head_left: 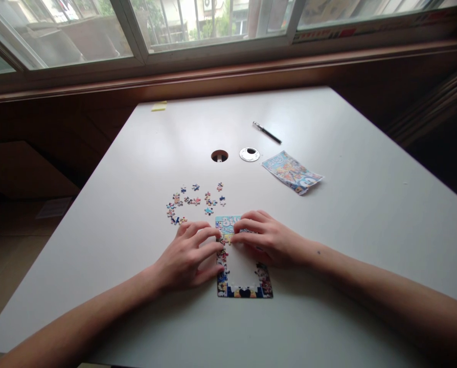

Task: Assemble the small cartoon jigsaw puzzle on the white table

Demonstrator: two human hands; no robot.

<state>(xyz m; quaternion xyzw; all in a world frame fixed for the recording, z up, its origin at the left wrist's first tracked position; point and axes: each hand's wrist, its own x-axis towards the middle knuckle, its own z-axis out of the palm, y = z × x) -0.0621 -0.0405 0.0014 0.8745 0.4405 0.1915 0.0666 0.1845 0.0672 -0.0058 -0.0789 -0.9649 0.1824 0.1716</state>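
A partly assembled jigsaw puzzle (245, 292) lies on the white table, its border joined around a bare middle. My left hand (196, 253) rests along the puzzle's left edge, fingers apart and fingertips touching the joined pieces. From the right, my right hand (265, 237) reaches over the upper part. Its thumb is hidden, and its index fingertip is at a yellowish puzzle piece (227, 238) near the upper left of the gap. Whether that piece is pinched or only pressed is hard to make out. Several loose puzzle pieces (197, 201) are scattered beyond my left hand.
A creased picture sheet (293, 173) lies at the right, with a black pen (267, 132) behind it. A round cable hole (220, 156) and its silver cover (249, 154) are mid-table. A yellow sticky note (159, 106) is at the far left edge, below the window.
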